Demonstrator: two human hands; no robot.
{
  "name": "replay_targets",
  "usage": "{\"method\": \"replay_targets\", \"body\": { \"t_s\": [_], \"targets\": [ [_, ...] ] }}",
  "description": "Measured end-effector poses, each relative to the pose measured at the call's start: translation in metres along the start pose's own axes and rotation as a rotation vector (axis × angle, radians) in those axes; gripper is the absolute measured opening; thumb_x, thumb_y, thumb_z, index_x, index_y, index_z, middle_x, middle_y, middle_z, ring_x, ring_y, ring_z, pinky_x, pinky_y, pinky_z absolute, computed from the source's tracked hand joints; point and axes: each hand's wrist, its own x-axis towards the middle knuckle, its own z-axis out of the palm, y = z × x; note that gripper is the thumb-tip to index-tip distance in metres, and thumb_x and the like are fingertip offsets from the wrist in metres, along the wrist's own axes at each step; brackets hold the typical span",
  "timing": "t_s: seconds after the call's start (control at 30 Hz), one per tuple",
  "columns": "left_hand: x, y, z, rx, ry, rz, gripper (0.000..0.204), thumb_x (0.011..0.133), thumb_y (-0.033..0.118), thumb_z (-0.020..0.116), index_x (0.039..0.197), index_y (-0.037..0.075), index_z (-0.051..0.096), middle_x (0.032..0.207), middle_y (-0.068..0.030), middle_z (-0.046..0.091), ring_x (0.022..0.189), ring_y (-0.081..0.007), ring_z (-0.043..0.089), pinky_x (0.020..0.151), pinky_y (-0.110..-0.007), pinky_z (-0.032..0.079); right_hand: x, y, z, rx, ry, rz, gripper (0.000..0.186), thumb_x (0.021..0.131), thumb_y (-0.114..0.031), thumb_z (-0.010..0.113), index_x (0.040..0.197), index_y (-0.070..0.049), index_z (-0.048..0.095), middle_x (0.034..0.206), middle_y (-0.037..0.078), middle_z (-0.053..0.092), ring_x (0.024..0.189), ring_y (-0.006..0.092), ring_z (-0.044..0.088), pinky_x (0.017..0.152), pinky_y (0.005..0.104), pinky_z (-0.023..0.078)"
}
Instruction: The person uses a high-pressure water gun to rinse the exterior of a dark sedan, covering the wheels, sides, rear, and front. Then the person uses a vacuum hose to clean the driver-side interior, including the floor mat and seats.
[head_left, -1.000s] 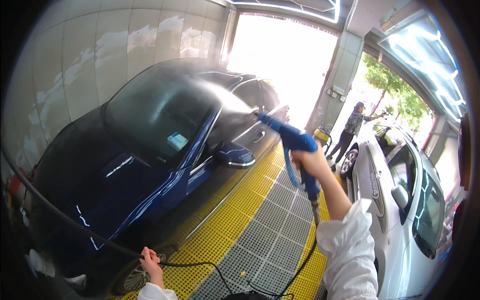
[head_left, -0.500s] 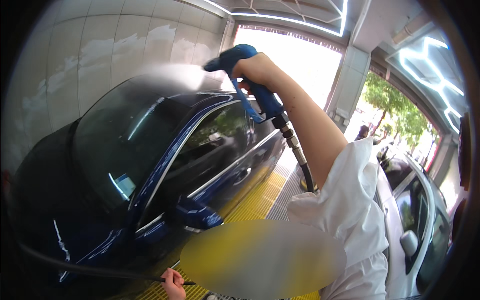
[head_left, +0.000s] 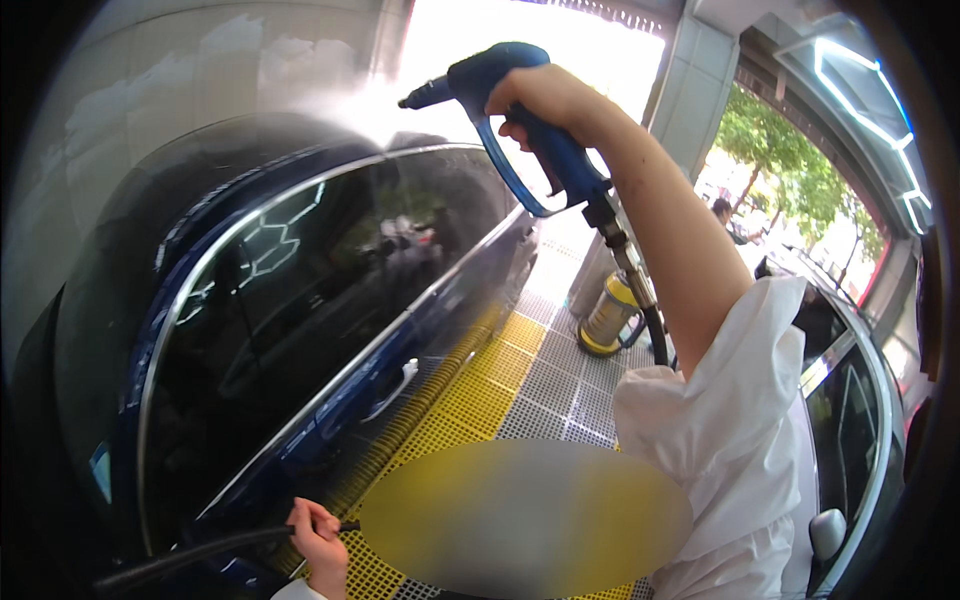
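Raised at upper middle, my right hand [head_left: 545, 97] is wrapped round the grip of a blue spray gun [head_left: 570, 160]. Its nozzle points left, and white mist spreads over the roof of a dark blue car [head_left: 260, 150]. A metal coupling and black hose hang from the base of the grip. Low at the left, my left hand [head_left: 318, 540] is closed round a black hose [head_left: 200, 555] beside the car door. The car's side windows [head_left: 330, 270] are wet and reflect the ceiling lights.
Yellow and grey grating [head_left: 500, 370] covers the floor right of the car. A yellow-and-grey canister [head_left: 606, 315] stands by a pillar. A light-coloured car [head_left: 850, 440] is parked at the right. A person [head_left: 725, 212] is in the far opening. A blurred oval hides the lower middle.
My viewpoint has shifted along the car toward its rear. The spray gun is higher in the picture, still spraying the roof. The canister has come into fuller view.
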Motion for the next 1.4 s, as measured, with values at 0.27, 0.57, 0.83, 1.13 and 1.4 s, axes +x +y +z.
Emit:
{"method": "replay_targets", "body": {
  "t_s": [0.27, 0.57, 0.83, 1.13, 1.4],
  "targets": [
    [0.09, -0.14, 0.123, 0.013, 0.32, 0.145, 0.044, 0.103, 0.041, 0.048, 0.068, 0.013, 0.047, 0.053, 0.0052, 0.029, 0.043, -0.0059, 0.023, 0.047, -0.025, 0.019, 0.193, 0.316, -0.128, 0.023, 0.22, 0.21, 0.02, 0.077, -0.013, 0.063, 0.082, 0.007, 0.067, 0.062, 0.013, 0.062, 0.048, 0.0193, 0.059, 0.047, 0.0333, 0.051],
    [0.202, -0.3, 0.266, 0.057, 0.51, 0.193, 0.042, 0.101, 0.041, 0.052, 0.069, 0.015, 0.049, 0.054, 0.0068, 0.031, 0.045, -0.0051, 0.021, 0.048, -0.025, 0.018, 0.333, 0.72, -0.137, 0.039, -0.006, 0.594, 0.016, 0.07, -0.007, 0.07, 0.076, 0.008, 0.069, 0.065, 0.014, 0.067, 0.053, 0.0211, 0.066, 0.049, 0.0339, 0.053],
    [0.336, -0.504, 0.521, 0.05, 0.428, -0.002, 0.048, 0.099, 0.043, 0.055, 0.061, 0.013, 0.048, 0.051, 0.0063, 0.031, 0.043, -0.0053, 0.024, 0.046, -0.023, 0.021, 0.515, 0.905, -0.23, -0.003, 0.39, 0.456, 0.017, 0.074, -0.009, 0.066, 0.077, 0.008, 0.065, 0.064, 0.014, 0.066, 0.05, 0.0206, 0.064, 0.047, 0.0341, 0.052],
    [0.47, -0.692, 0.73, 0.195, 0.088, 0.065, 0.048, 0.102, 0.036, 0.049, 0.061, 0.011, 0.049, 0.049, 0.0038, 0.035, 0.044, -0.0061, 0.032, 0.047, -0.024, 0.028, 0.655, 1.01, -0.292, -0.009, 0.027, 0.312, 0.013, 0.07, -0.008, 0.067, 0.073, 0.004, 0.064, 0.06, 0.011, 0.063, 0.049, 0.017, 0.06, 0.05, 0.0312, 0.049],
    [0.555, -0.838, 0.981, 0.188, -0.1, 0.143, 0.05, 0.102, 0.038, 0.05, 0.062, 0.008, 0.048, 0.049, 0.0021, 0.035, 0.04, -0.007, 0.031, 0.042, -0.022, 0.031, 0.907, 1.132, -0.376, -0.261, -0.118, 0.25, 0.036, 0.08, -0.027, 0.063, 0.113, -0.014, 0.066, 0.103, 0.018, 0.07, 0.097, 0.0354, 0.067, 0.086, 0.0435, 0.051]
  ]
}}
